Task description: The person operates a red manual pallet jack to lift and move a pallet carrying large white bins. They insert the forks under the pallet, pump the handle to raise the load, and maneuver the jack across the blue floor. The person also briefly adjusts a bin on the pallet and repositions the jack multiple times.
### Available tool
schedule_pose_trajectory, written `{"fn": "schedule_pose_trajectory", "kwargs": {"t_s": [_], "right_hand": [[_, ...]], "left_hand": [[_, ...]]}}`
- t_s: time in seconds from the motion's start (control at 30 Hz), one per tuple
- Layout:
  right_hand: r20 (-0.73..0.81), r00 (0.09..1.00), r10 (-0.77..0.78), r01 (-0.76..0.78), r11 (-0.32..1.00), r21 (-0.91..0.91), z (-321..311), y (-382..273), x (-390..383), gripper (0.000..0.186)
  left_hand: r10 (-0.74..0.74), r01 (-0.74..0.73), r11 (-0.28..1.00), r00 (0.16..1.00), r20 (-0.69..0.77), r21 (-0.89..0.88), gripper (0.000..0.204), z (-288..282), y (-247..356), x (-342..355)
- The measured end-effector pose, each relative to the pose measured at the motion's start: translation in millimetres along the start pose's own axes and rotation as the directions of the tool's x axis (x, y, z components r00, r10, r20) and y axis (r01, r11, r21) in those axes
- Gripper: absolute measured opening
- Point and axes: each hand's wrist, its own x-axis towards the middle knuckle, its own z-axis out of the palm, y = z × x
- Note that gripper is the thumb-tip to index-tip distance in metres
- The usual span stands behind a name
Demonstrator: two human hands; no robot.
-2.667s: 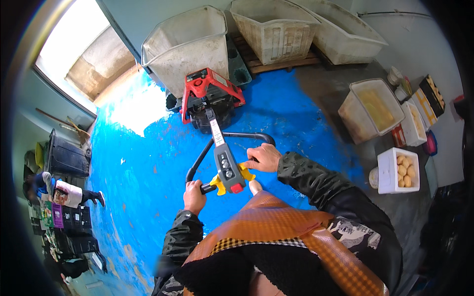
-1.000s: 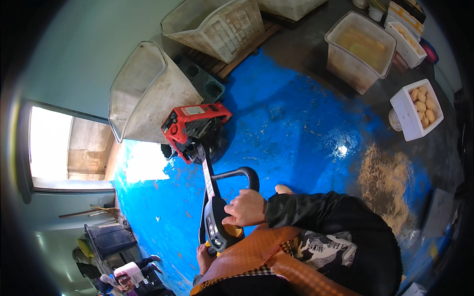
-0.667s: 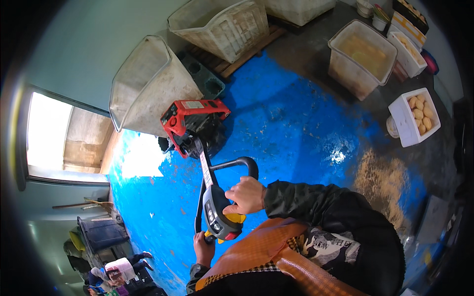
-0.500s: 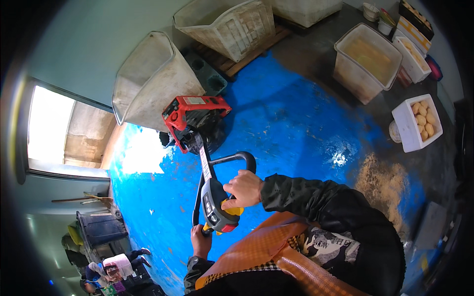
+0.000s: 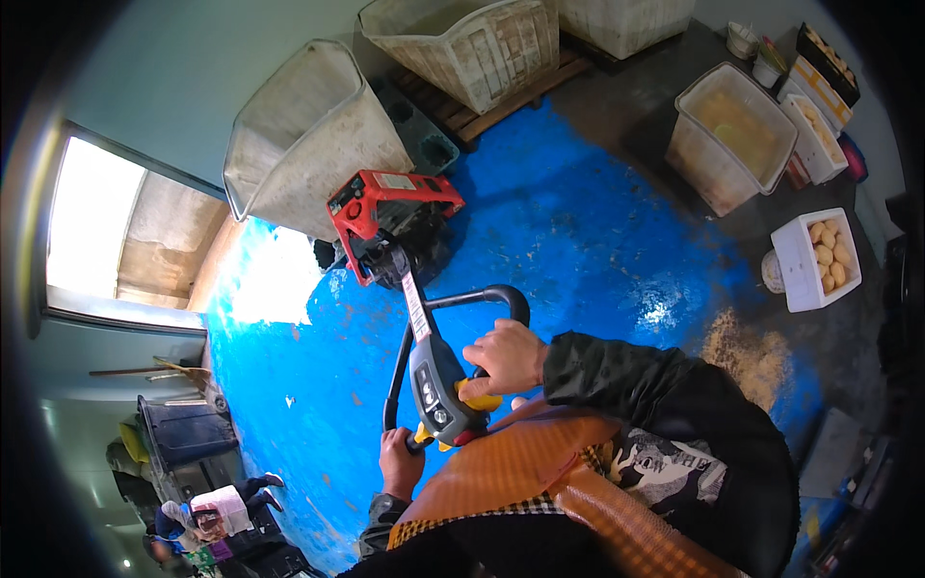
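Both my hands are on the tiller handle of a red powered pallet truck (image 5: 385, 197). The handle has a grey control head (image 5: 436, 378), yellow thumb controls and black looped side bars. My left hand (image 5: 401, 462) is closed round the lower left grip beside a yellow lever. On the opposite side my right hand (image 5: 508, 354) wraps the grip, its thumb against a yellow control (image 5: 485, 398). The near end of the control head is close to my orange apron (image 5: 520, 462), which partly covers it. No forks show.
Large off-white tubs (image 5: 308, 144) stand behind the truck, one on a wooden pallet (image 5: 520, 101). At right are a tub of cloudy liquid (image 5: 689, 159) and a foam box of pale oval items (image 5: 800, 260). A person (image 5: 217, 520) is at lower left, near a dark bin (image 5: 188, 433).
The handle and both hands sit slightly further right in the picture. The near end of the control head has come closer to my apron. Both hands keep their hold.
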Motion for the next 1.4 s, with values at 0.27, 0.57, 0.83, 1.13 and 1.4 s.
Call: {"fn": "schedule_pose_trajectory", "kwargs": {"t_s": [0.27, 0.57, 0.83, 1.13, 1.4], "right_hand": [[0.226, 0.971, 0.072, -0.104, 0.986, 0.132, -1, -9, 13, 0.078], [0.599, 0.801, 0.005, -0.174, 0.959, 0.225, 48, -65, 58, 0.076], [0.834, 0.541, 0.109, -0.786, 0.417, 0.456, 123, -80, 76, 0.070], [0.868, 0.462, 0.179, -0.866, 0.301, 0.399, 137, -158, 99, 0.041], [0.879, 0.431, 0.206, -0.891, 0.251, 0.378, 148, -148, 102, 0.034]], "left_hand": [[0.027, -0.029, 0.999, 0.998, 0.049, 0.037, 0.014, -13, -15, 1], [0.164, -0.163, 0.986, 0.985, 0.048, -0.012, 0.016, -36, -115, -24], [0.242, -0.242, 0.970, 0.970, 0.016, 0.018, 0.017, -15, -168, -58], [0.165, -0.165, 0.986, 0.986, 0.013, -0.003, 0.017, -29, -175, -88], [0.144, -0.145, 0.989, 0.989, 0.022, 0.006, 0.021, -15, -169, -79]]}}
